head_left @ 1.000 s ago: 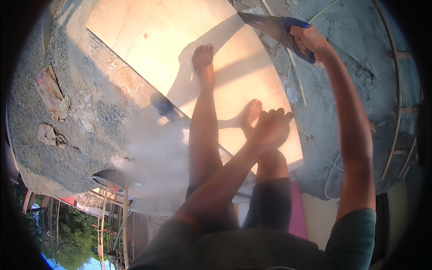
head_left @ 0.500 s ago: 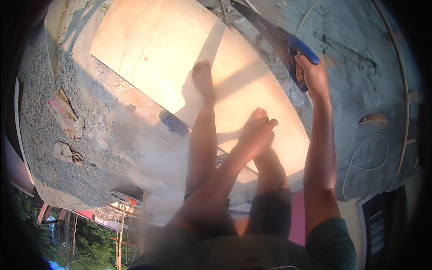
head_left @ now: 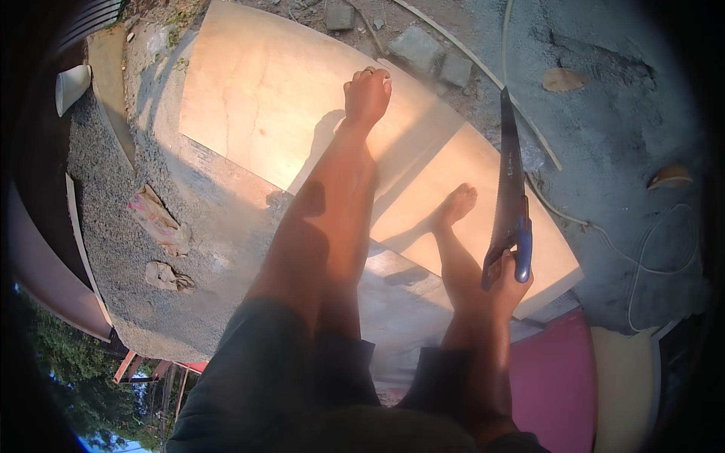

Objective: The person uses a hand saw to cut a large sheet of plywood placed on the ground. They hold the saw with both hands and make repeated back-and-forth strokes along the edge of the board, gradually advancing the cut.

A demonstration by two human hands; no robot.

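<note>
My right hand (head_left: 507,285) is closed round the blue handle of a handsaw (head_left: 510,170). The toothed blade points away from me, over the right edge of a pale plywood sheet (head_left: 253,83). Stretched forward over the sheet's far part is my left hand (head_left: 368,94), its fingers curled; whatever they hold is too small to make out. My bare right foot (head_left: 458,202) stands on the board, while my left foot is hidden behind the left arm and hand. Shadows of arm and legs fall across the wood.
Crumpled paper bags (head_left: 160,219) lie on the gravel at the left. Concrete blocks (head_left: 415,49) sit beyond the board. A pale hose (head_left: 604,234) curls over the ground at the right. Near my right elbow is a pink panel (head_left: 555,377).
My left hand has moved from beside the right foot forward to the sheet's far part. The right hand has drawn the saw back toward me, its blade now pointing nearly straight ahead.
</note>
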